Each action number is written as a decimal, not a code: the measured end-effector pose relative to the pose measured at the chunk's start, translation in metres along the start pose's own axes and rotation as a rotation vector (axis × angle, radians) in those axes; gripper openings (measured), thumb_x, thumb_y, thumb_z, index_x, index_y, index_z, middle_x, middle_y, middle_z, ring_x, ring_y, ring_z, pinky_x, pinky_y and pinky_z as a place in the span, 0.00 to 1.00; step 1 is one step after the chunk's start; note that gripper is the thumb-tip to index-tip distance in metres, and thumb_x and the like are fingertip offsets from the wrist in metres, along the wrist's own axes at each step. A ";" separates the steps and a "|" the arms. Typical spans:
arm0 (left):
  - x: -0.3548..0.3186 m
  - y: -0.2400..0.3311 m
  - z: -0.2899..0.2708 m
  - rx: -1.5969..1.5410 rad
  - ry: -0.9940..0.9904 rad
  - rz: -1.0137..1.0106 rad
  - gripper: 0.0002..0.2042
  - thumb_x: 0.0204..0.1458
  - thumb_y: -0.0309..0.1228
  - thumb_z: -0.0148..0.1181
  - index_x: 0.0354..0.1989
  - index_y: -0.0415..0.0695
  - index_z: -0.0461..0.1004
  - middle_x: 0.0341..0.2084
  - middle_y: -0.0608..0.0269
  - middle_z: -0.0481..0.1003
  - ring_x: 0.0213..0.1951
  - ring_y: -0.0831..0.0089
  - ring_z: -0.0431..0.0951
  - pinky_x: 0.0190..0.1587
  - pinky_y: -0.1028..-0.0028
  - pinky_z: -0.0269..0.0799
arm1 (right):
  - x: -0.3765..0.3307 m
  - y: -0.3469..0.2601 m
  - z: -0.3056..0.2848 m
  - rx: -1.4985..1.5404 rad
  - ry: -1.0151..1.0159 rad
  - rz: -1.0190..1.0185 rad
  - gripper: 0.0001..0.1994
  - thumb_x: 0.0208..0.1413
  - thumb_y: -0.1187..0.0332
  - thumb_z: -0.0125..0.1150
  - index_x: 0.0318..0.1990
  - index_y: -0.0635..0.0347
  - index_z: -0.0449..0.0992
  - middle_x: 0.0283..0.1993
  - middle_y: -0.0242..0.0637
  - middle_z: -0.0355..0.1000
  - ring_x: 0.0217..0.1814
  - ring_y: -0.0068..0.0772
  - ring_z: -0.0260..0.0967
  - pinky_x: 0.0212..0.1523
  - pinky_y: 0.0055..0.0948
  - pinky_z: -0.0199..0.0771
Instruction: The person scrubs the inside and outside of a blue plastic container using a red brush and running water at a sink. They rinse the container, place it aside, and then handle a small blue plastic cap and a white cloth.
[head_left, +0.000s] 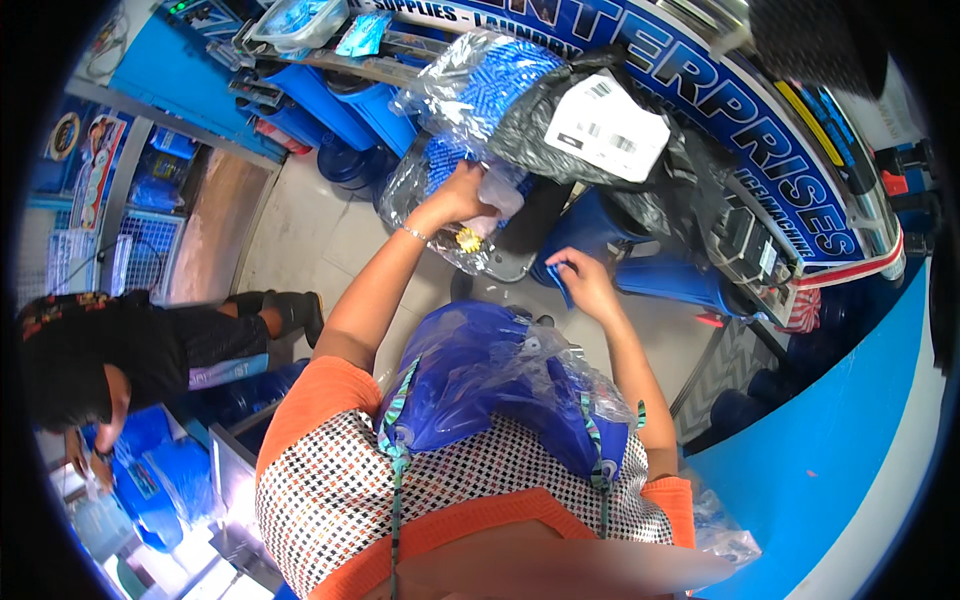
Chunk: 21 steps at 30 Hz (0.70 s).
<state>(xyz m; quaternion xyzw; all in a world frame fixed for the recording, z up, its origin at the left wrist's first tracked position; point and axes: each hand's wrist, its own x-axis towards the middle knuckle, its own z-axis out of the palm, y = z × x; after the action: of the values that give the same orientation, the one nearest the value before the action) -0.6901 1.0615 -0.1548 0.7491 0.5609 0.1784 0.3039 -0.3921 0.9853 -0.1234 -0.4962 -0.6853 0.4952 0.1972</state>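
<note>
- Nearest, pressed against the person's chest, sits a blue water jug (pixel 470 385) wrapped in clear plastic, held there by the body and not by either hand.
- Just beyond it, the right hand (pixel 585 285) has its grip pinched on a small blue piece (pixel 560 280), thin and flat; I cannot tell exactly what it is.
- Further out, the left hand (pixel 462 195) reaches up with the grip clenched on a pale, crumpled bit of wrapping (pixel 500 190) at the edge of a clear bag of blue items (pixel 480 90).
- That bag leans on a stack with a grey plastic parcel (pixel 580 130) bearing a white label, all resting above blue containers (pixel 330 100) on the floor.
- To my eye the step in hand is pulling something loose from the stacked bags while the jug waits; the next move calls for a steady tug by the left hand without toppling the pile.
- Off to the left, another person (pixel 110 370) in dark clothes bends over blue things of their own.
</note>
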 end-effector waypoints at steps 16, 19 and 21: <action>-0.028 -0.021 -0.055 0.006 -0.136 -0.171 0.42 0.39 0.32 0.70 0.65 0.38 0.55 0.53 0.35 0.66 0.54 0.42 0.69 0.55 0.58 0.68 | 0.107 -0.015 0.083 -0.405 0.189 0.055 0.33 0.50 0.50 0.64 0.59 0.64 0.68 0.59 0.58 0.66 0.60 0.58 0.64 0.60 0.44 0.65; -0.031 -0.022 -0.038 -0.024 -0.050 -0.195 0.41 0.41 0.33 0.70 0.64 0.34 0.56 0.46 0.37 0.73 0.49 0.44 0.74 0.52 0.59 0.70 | 0.106 -0.014 0.072 -0.574 0.144 0.250 0.31 0.51 0.52 0.63 0.57 0.64 0.69 0.56 0.60 0.68 0.56 0.59 0.66 0.57 0.43 0.67; -0.032 -0.025 -0.030 -0.020 -0.095 -0.244 0.40 0.42 0.34 0.69 0.64 0.32 0.56 0.41 0.40 0.76 0.46 0.46 0.76 0.50 0.59 0.71 | 0.100 -0.021 0.067 -0.481 0.217 0.162 0.32 0.50 0.52 0.64 0.56 0.67 0.69 0.54 0.61 0.69 0.55 0.60 0.67 0.58 0.44 0.67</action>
<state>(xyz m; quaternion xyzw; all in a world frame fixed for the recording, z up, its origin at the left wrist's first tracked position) -0.7364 1.0433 -0.1458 0.6797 0.6311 0.1101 0.3571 -0.4961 1.0401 -0.1564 -0.6321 -0.7161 0.2764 0.1057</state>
